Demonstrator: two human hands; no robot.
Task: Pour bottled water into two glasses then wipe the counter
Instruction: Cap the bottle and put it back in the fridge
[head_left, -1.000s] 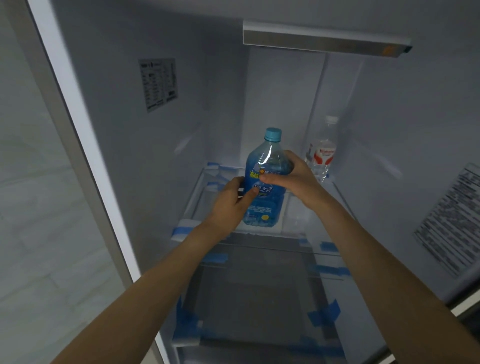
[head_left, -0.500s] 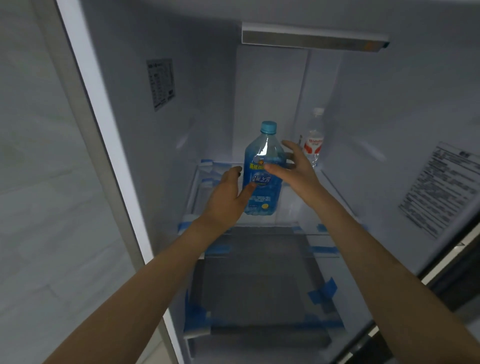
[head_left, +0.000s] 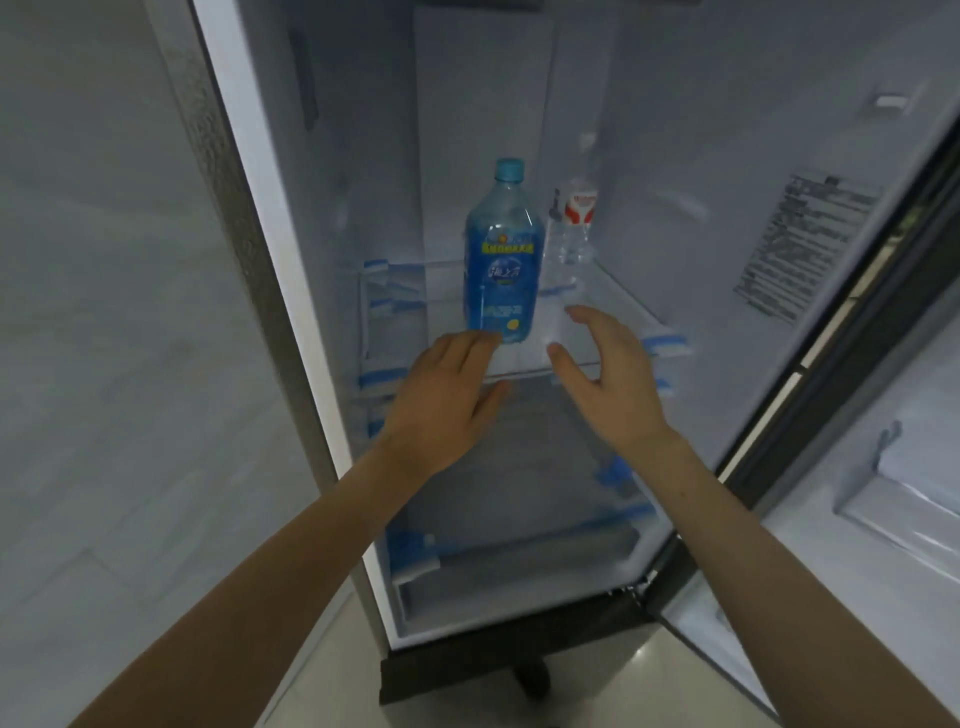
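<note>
A blue bottle with a blue cap and blue label stands upright on a glass shelf inside an open fridge. A smaller clear bottle with a red and white label stands behind it to the right. My left hand hovers just below the blue bottle's base with fingers straight, holding nothing. My right hand is to the right of the bottle, fingers spread and relaxed, apart from it. No glasses or cloth are in view.
The fridge door swings open on the right, with a door bin lower right. A lower shelf with blue tape strips sits beneath. A pale tiled wall stands on the left.
Both hands have let go of the blue bottle and drawn back toward me. The bottle stays standing on the shelf. My view has tilted downward.
</note>
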